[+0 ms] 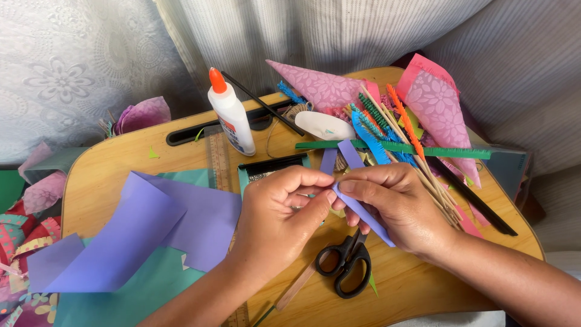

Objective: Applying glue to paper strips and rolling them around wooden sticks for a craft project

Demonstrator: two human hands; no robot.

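Note:
Both my hands meet over the middle of a small wooden lap table. My left hand and my right hand together pinch narrow purple paper strips that cross between my fingertips; one strip runs down under my right hand to about. Black scissors lie shut on the table just below my hands. A large curled purple paper sheet lies to the left over a teal sheet.
A white glue bottle with an orange cap stands at the back. Pink paper cones, fringed coloured strips, a green fringed strip and wooden skewers pile at the back right. A wooden ruler lies mid-table. Patterned paper scraps sit left.

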